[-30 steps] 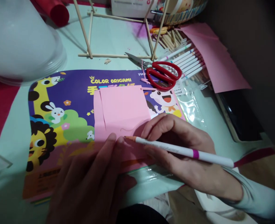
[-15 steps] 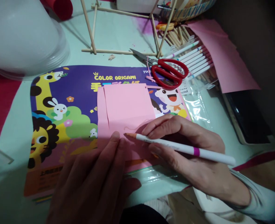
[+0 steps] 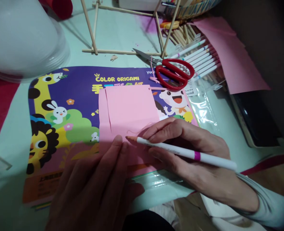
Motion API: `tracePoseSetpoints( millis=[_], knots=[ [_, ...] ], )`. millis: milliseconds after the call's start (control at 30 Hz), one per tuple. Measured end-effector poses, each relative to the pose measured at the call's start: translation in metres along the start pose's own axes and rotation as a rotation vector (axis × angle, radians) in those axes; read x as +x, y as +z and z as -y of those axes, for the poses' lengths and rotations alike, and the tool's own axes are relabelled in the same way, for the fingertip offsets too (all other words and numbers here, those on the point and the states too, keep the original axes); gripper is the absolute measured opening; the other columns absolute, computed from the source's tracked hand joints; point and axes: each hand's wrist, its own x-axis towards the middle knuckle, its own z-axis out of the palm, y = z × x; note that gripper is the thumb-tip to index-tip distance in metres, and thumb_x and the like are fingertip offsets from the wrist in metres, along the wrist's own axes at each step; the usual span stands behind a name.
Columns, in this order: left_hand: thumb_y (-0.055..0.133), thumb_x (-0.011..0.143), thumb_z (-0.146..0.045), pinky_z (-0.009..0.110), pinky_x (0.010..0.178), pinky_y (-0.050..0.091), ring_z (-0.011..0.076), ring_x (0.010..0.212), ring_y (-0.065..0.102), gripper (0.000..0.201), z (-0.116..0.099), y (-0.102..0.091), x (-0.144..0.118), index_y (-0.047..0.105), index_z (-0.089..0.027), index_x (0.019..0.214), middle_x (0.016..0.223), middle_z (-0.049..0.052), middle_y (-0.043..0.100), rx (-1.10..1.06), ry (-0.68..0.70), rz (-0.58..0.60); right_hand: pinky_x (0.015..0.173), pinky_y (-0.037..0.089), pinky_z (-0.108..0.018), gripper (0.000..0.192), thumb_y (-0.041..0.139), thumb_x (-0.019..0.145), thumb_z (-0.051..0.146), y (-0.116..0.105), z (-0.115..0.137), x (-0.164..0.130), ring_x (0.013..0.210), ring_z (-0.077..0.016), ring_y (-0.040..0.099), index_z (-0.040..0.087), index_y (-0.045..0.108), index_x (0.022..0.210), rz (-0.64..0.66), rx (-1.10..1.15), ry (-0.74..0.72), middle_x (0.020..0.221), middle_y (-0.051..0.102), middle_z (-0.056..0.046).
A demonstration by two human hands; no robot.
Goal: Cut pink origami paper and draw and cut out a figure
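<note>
The pink paper lies on the origami pack, pinned flat under the left hand. It looks thin, light and easy to crease. Just beside those fingers, the right hand pinches a white pen, tip on the sheet.

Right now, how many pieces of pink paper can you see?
2. One pink sheet lies on the origami pack, under both hands. Another pink sheet lies at the far right; more may be hidden.
</note>
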Motion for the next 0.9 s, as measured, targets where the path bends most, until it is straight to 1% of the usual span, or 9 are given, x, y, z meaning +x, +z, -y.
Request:
tracePoseSetpoints(
  millis=[167,200,300,333,500,600,767,833,900],
  knots=[
    [0.062,0.093,-0.029,0.047,0.077,0.046,0.0342,0.101,0.063,0.042,-0.005,0.000,0.001,0.060,-0.008,0.130,0.130,0.015,0.068,-0.031,-0.136,0.025,0.075,0.059,-0.032,0.011,0.075,0.084,0.017,0.000,0.001,-0.001,0.088,-0.0192,0.071,0.022,0.068,0.092,0.003,-0.026,0.006,0.096,0.075,-0.003],
    [0.062,0.093,-0.029,0.046,0.077,0.046,0.0340,0.100,0.064,0.042,-0.004,0.000,0.002,0.060,-0.008,0.129,0.130,0.015,0.068,-0.029,-0.124,0.022,0.075,0.059,-0.032,0.011,0.075,0.085,0.017,0.000,0.001,-0.001,0.088,-0.0192,0.071,0.022,0.068,0.092,0.004,-0.033,0.008,0.096,0.074,-0.003],
    [0.065,0.091,-0.032,0.045,0.075,0.045,0.0329,0.098,0.064,0.044,-0.001,0.001,0.002,0.063,-0.007,0.127,0.129,0.016,0.068,-0.011,-0.013,0.007,0.076,0.059,-0.031,0.010,0.074,0.085,0.018,0.000,0.001,-0.002,0.089,-0.0193,0.071,0.022,0.068,0.092,-0.001,-0.053,0.020,0.097,0.074,-0.003],
    [0.065,0.090,-0.032,0.044,0.074,0.045,0.0329,0.098,0.064,0.044,-0.001,0.001,0.002,0.063,-0.007,0.126,0.129,0.016,0.068,-0.009,0.002,0.005,0.076,0.059,-0.031,0.010,0.074,0.086,0.019,0.000,0.001,-0.002,0.090,-0.0192,0.071,0.022,0.068,0.092,-0.005,-0.058,0.021,0.097,0.074,-0.003],
    [0.062,0.093,-0.031,0.047,0.076,0.046,0.0342,0.099,0.063,0.043,-0.006,-0.001,0.002,0.061,-0.007,0.129,0.132,0.015,0.067,-0.018,-0.106,0.037,0.074,0.059,-0.029,0.012,0.077,0.083,0.019,-0.002,0.001,-0.001,0.090,-0.0185,0.071,0.022,0.068,0.091,0.003,-0.072,0.011,0.096,0.074,-0.002],
    [0.064,0.092,-0.031,0.046,0.074,0.046,0.0349,0.099,0.063,0.044,-0.005,0.000,0.002,0.062,-0.005,0.127,0.130,0.016,0.068,-0.021,-0.079,0.024,0.073,0.059,-0.028,0.013,0.077,0.083,0.018,-0.002,0.000,-0.001,0.089,-0.0183,0.071,0.022,0.068,0.091,0.005,-0.085,0.006,0.096,0.074,-0.002],
    [0.067,0.089,-0.033,0.044,0.071,0.045,0.0338,0.097,0.063,0.046,0.005,0.000,0.001,0.064,-0.006,0.125,0.129,0.017,0.068,-0.003,0.029,0.011,0.074,0.059,-0.028,0.012,0.077,0.084,0.020,-0.002,0.000,-0.001,0.090,-0.0179,0.072,0.022,0.068,0.092,0.000,-0.104,-0.003,0.097,0.075,-0.002],
    [0.067,0.088,-0.032,0.044,0.072,0.045,0.0346,0.099,0.063,0.046,0.004,-0.001,0.000,0.063,-0.006,0.126,0.129,0.017,0.068,-0.009,0.011,0.016,0.073,0.059,-0.029,0.012,0.077,0.084,0.020,-0.002,0.000,-0.001,0.088,-0.0183,0.072,0.023,0.068,0.092,0.002,-0.113,-0.004,0.096,0.075,-0.002],
    [0.066,0.089,-0.030,0.045,0.075,0.046,0.0355,0.102,0.063,0.045,0.000,-0.001,0.000,0.062,-0.006,0.127,0.129,0.016,0.068,-0.029,-0.052,0.029,0.072,0.060,-0.029,0.011,0.076,0.084,0.021,-0.002,0.000,-0.001,0.087,-0.0189,0.072,0.023,0.068,0.091,0.003,-0.122,-0.006,0.095,0.075,-0.002]
  ],
)
